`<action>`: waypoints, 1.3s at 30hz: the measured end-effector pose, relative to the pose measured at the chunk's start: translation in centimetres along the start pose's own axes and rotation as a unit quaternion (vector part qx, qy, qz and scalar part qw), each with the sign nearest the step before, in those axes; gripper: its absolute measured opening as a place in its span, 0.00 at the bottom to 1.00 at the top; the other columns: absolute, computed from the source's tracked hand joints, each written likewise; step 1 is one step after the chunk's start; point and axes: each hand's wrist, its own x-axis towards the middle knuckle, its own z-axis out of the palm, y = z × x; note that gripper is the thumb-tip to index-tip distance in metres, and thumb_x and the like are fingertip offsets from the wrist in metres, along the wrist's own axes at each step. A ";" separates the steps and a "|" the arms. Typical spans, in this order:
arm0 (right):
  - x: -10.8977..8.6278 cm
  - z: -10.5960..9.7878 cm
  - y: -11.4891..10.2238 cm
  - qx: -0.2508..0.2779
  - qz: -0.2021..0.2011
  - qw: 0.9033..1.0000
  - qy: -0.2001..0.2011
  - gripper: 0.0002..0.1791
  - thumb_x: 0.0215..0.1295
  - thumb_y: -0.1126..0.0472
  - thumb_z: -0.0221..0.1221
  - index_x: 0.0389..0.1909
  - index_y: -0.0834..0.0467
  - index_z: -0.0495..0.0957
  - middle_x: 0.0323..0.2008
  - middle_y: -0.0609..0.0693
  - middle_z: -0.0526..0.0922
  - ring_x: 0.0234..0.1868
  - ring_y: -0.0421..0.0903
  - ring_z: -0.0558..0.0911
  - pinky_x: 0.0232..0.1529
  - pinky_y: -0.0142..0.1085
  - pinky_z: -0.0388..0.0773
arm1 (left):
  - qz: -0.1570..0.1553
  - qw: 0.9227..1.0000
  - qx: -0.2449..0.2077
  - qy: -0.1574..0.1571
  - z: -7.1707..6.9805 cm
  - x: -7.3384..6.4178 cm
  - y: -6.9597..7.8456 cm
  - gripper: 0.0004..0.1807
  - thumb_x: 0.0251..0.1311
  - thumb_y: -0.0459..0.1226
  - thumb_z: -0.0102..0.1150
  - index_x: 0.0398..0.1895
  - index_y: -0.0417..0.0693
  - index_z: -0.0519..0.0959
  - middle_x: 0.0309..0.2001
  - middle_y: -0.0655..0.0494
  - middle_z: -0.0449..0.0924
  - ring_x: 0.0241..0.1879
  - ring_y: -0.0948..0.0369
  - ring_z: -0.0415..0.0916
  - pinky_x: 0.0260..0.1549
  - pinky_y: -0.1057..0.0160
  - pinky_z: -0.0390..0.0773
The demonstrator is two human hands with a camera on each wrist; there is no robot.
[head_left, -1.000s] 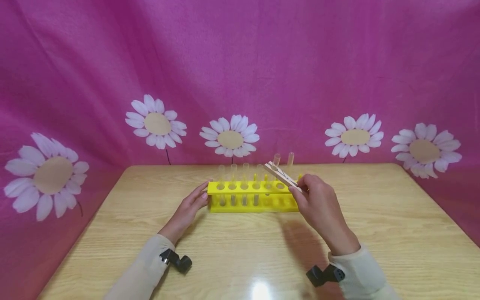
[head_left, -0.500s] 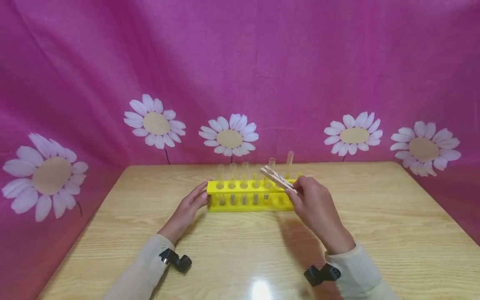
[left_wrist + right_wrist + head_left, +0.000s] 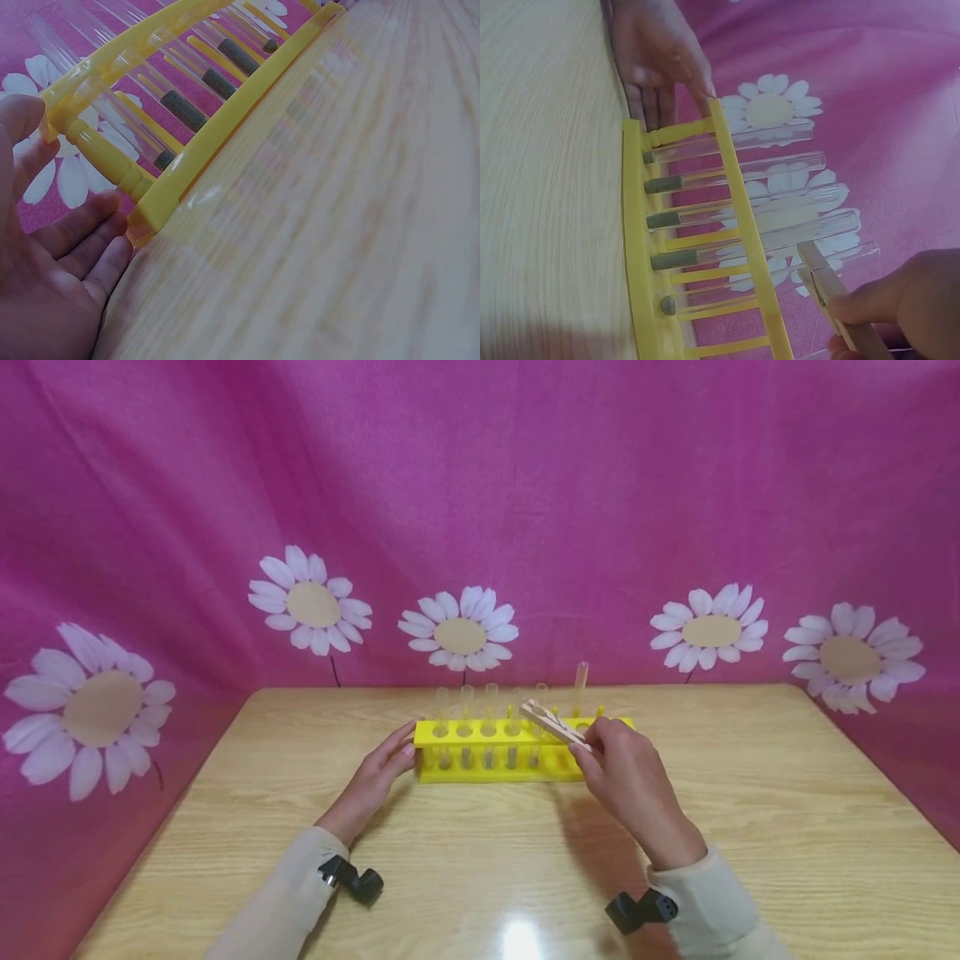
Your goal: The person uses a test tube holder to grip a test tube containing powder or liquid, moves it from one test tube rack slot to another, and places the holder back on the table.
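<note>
A yellow test tube rack stands on the table, several clear test tubes upright in its left half. Dark grey-green material sits in their bottoms. At the rack's left end rests my left hand. Its thumb side touches the top rail and the other fingers lie nearly straight by the base. My right hand pinches a wooden clothespin above the rack. The clothespin's tips overlap the fifth tube from the left, whose lower end is down at the base. My right hand hides the rack's right end in the head view.
One more test tube rises near the rack's right end, behind my right hand. Short yellow pegs stick up along the rack's back. Behind the wooden table hangs a magenta cloth with white daisies.
My right hand has moved left and down with the clothespin. The tube at the clothespin's tips has sunk into the rack's fifth hole. My left hand has stayed in place.
</note>
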 end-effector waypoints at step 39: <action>0.0 0.3 -0.1 -0.020 0.003 1.000 0.008 0.09 0.60 0.61 0.65 0.34 0.62 0.78 0.26 0.51 0.77 0.24 0.48 0.71 0.21 0.34 0.70 | -0.014 1.000 -0.004 0.003 0.0 0.3 -0.2 0.32 0.72 0.52 0.45 0.75 0.56 0.55 0.73 0.59 0.56 0.67 0.52 0.63 0.68 0.48 0.59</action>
